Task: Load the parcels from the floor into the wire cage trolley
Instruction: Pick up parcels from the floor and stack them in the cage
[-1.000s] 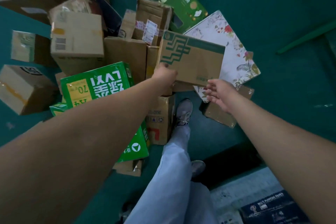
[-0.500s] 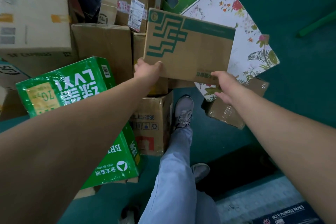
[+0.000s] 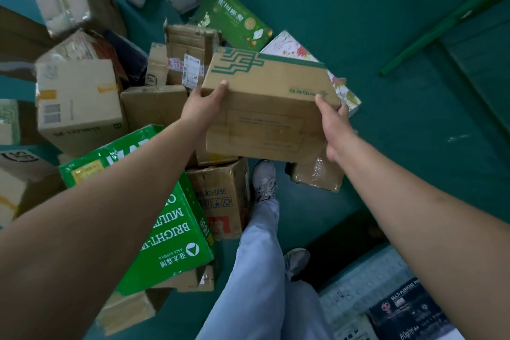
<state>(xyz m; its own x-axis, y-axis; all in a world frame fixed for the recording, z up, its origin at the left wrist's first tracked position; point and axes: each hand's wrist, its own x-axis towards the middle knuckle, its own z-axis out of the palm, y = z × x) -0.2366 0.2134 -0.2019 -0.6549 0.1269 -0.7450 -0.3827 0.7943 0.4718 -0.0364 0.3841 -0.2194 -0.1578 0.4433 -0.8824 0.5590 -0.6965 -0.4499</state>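
A brown cardboard parcel with a green printed logo (image 3: 265,107) is held up off the floor between both hands. My left hand (image 3: 205,102) grips its left end, thumb on the top edge. My right hand (image 3: 332,119) grips its right end, fingers curled round the corner. Below and behind it a pile of parcels covers the green floor: a bright green paper box (image 3: 165,215), a tan SF Express box (image 3: 78,107), a labelled brown box (image 3: 190,55). The wire cage trolley is not in view.
A floral white box (image 3: 343,91) and a dark green box (image 3: 234,19) lie beyond the held parcel. A taped small box (image 3: 317,174) sits by my shoe (image 3: 263,179). A dark paper box (image 3: 408,309) lies at bottom right. A green pole (image 3: 441,27) crosses the floor at upper right.
Both hands have lifted the logo parcel off the pile and drawn it up toward me, so its near side face now shows. The view has tilted back.
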